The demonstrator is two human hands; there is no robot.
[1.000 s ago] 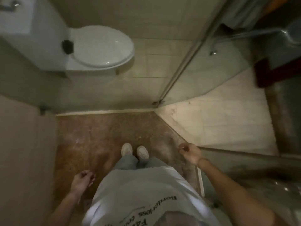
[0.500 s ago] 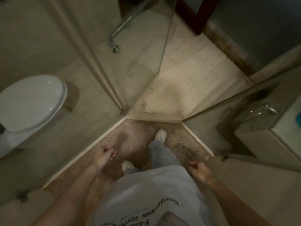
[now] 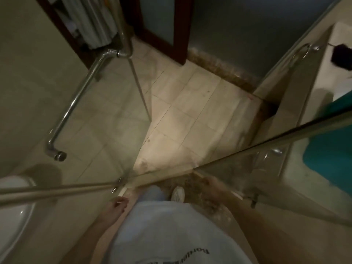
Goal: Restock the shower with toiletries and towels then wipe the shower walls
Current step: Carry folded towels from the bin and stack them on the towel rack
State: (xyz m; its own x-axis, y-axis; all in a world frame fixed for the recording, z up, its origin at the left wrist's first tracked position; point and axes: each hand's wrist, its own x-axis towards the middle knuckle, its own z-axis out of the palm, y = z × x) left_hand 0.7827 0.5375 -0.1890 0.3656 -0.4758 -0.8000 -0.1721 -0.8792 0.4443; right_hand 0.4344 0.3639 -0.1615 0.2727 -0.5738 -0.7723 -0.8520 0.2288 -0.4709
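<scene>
You're on the brown shower floor (image 3: 200, 189), with the glass shower walls (image 3: 285, 187) closing in on both sides and pale tiled floor (image 3: 181, 121) ahead. The chrome door handle (image 3: 76, 103) is on your left. Your left hand (image 3: 119, 203) hangs loosely curled, holding nothing. Your right hand (image 3: 211, 184) is a blur, so its grip is unreadable.

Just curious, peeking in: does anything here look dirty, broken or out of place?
Nothing looks broken or spilled. The pale floor tiles by the shower threshold carry dull smudges, and the brown shower floor looks speckled, though blur hides detail.
</scene>
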